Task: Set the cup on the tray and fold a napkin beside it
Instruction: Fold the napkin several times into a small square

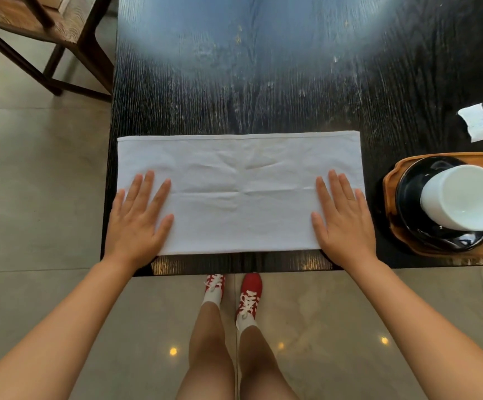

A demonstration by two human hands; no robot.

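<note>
Already cup (462, 197) sat on tray (390, 180); napkin (240, 192) lay long axis left-right, left hand (139, 217), right hand (344, 217) flat, spread, one per end.

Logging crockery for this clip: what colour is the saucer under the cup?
Glossy black saucer, under the white cup; seen in the head view.

Tray (390, 197) cut by right edge

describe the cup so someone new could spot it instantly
Start at the dark table and go to the wooden tray at its right edge. A black saucer sits on it, and the cup stands on that. It is the only white, round thing there; the napkin lies flat.
</note>
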